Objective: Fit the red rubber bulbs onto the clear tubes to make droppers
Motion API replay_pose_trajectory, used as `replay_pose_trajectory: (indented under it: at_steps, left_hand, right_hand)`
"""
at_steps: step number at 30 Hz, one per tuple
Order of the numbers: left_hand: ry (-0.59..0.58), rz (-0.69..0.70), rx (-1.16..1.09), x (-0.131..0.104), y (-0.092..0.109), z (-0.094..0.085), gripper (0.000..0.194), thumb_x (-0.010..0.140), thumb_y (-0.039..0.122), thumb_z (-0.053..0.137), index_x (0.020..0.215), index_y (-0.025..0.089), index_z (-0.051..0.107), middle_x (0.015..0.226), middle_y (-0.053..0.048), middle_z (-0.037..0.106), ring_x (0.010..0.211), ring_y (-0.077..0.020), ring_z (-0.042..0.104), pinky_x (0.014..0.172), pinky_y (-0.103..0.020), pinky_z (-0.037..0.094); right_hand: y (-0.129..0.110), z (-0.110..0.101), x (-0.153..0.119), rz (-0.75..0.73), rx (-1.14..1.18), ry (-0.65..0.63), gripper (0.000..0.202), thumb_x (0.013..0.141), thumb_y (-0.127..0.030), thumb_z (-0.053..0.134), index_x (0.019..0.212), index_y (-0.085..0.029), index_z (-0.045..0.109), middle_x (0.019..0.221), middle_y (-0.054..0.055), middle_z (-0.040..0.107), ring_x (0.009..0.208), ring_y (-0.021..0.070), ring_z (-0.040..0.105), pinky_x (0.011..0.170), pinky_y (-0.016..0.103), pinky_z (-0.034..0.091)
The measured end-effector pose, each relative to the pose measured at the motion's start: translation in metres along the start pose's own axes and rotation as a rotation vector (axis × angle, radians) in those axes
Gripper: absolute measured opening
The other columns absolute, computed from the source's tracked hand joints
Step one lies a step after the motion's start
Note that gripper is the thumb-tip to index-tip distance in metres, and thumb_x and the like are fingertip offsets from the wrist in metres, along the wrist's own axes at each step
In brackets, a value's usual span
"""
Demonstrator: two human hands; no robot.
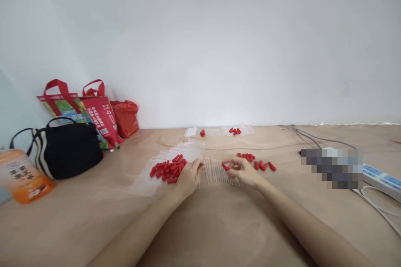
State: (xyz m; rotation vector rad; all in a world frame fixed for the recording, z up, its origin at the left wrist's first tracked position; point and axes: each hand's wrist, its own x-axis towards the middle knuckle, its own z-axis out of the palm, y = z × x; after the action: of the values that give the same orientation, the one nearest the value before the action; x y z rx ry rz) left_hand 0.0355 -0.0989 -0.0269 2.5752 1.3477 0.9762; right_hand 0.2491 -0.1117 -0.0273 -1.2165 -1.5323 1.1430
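Note:
My right hand pinches a red rubber bulb between thumb and fingers, over the right part of a row of thin clear tubes. At the left end of that row, my left hand is closed in a pinch; a thin clear tube seems to be in its fingers, though most of it is hidden. Close beside the left hand, a pile of red rubber bulbs lies on clear plastic bags. Several more red bulbs lie loose beyond and to the right of my right hand.
Near the wall, another clear bag lies with red bulbs and thin tubes. Carrier bags, a black bag and an orange-white package stand left. At right are a power strip, cables and a blurred-out object.

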Motion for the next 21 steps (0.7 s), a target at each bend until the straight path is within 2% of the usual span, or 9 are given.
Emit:
replay_pose_trajectory:
  at_steps: [3, 6, 8, 11, 14, 21]
  left_hand:
    - [0.032, 0.059, -0.029, -0.015, -0.005, 0.004, 0.018, 0.086, 0.022, 0.034, 0.085, 0.019, 0.051, 0.082, -0.004, 0.059, 0.079, -0.0168, 0.054, 0.073, -0.029, 0.041]
    - [-0.001, 0.086, -0.037, -0.019, -0.004, 0.007, 0.019, 0.086, 0.020, 0.034, 0.087, 0.019, 0.052, 0.084, -0.004, 0.060, 0.081, -0.0172, 0.053, 0.075, -0.031, 0.040]
    - [-0.029, 0.111, -0.030, -0.019, -0.003, 0.008, 0.019, 0.086, 0.021, 0.034, 0.088, 0.019, 0.053, 0.084, -0.004, 0.060, 0.082, -0.0176, 0.053, 0.076, -0.032, 0.040]
    - [-0.048, 0.139, -0.014, -0.018, 0.000, 0.007, 0.020, 0.087, 0.022, 0.034, 0.089, 0.019, 0.054, 0.085, -0.004, 0.061, 0.081, -0.0179, 0.053, 0.076, -0.033, 0.039]
    - [-0.039, 0.146, -0.007, -0.018, 0.001, 0.005, 0.021, 0.087, 0.023, 0.034, 0.089, 0.020, 0.055, 0.084, -0.004, 0.061, 0.081, -0.0177, 0.053, 0.076, -0.033, 0.038]
    - [-0.023, 0.198, -0.029, -0.020, 0.004, 0.007, 0.020, 0.086, 0.022, 0.037, 0.089, 0.020, 0.057, 0.079, -0.003, 0.064, 0.075, -0.0159, 0.056, 0.075, -0.033, 0.037]
  right_hand:
    - [0.011, 0.021, -0.006, -0.059, 0.005, -0.012, 0.027, 0.060, -0.014, 0.052, 0.084, -0.017, 0.066, 0.064, 0.000, 0.063, 0.055, 0.0105, 0.055, 0.052, 0.022, 0.044]
    - [0.018, 0.031, -0.013, -0.178, 0.027, 0.018, 0.021, 0.063, -0.024, 0.058, 0.082, -0.018, 0.067, 0.075, 0.003, 0.065, 0.063, 0.0124, 0.056, 0.057, 0.024, 0.045]
    - [0.021, 0.035, -0.015, -0.200, 0.024, 0.056, 0.021, 0.064, -0.031, 0.062, 0.079, -0.017, 0.066, 0.074, 0.004, 0.064, 0.061, 0.0123, 0.055, 0.056, 0.025, 0.044]
    - [0.026, 0.038, -0.016, -0.187, 0.025, 0.098, 0.025, 0.067, -0.034, 0.061, 0.085, -0.016, 0.063, 0.069, 0.002, 0.062, 0.058, 0.0115, 0.053, 0.055, 0.024, 0.044]
    - [0.030, 0.037, -0.015, -0.242, -0.049, 0.114, 0.028, 0.071, -0.032, 0.057, 0.094, -0.017, 0.061, 0.077, 0.003, 0.061, 0.065, 0.0122, 0.054, 0.061, 0.026, 0.044]
    - [0.021, 0.035, -0.019, -0.343, -0.266, 0.065, 0.021, 0.077, -0.031, 0.051, 0.092, -0.020, 0.063, 0.079, 0.003, 0.058, 0.062, 0.0112, 0.051, 0.056, 0.024, 0.043]
